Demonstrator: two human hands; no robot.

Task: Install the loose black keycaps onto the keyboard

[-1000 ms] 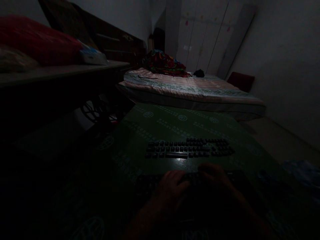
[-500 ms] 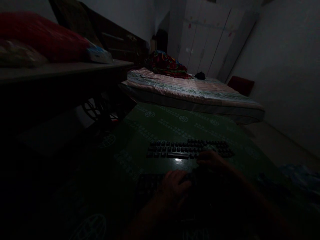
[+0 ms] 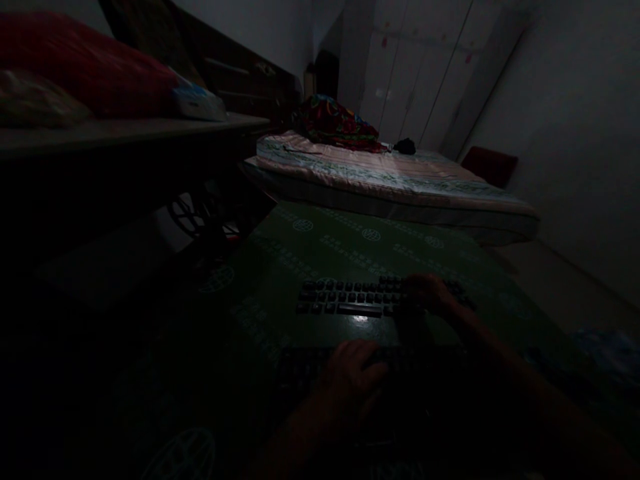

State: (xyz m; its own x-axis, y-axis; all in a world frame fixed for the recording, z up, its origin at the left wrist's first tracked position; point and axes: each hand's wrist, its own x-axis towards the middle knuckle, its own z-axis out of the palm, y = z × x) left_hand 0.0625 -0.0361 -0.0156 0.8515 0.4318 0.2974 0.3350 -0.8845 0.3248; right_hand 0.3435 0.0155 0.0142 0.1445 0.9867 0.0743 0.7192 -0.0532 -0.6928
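Observation:
Black keycaps (image 3: 360,311) lie in rows on the green tabletop, laid out like a keyboard, with green showing between them. My right hand (image 3: 427,291) is over the right part of these rows, fingers pointing left and close together; what is between the fingertips, if anything, is too dark to see. Closer to me sits a dark keyboard (image 3: 300,360), its lower part lost in shadow. Across its top lies my left hand (image 3: 353,367), thumb apart from the fingers, touching the keys or frame.
The green table (image 3: 270,280) carries pale printed logos and lettering. Beyond it stands a bed (image 3: 380,173) with a red patterned blanket (image 3: 335,123). At left, a dark sewing-machine stand (image 3: 195,213) holds a red bag (image 3: 95,67). A bluish cloth (image 3: 607,353) lies at right.
My right hand has moved away from me, from the near edge of the keycap rows to above them. My left hand stays on the keyboard. The view has shifted slightly.

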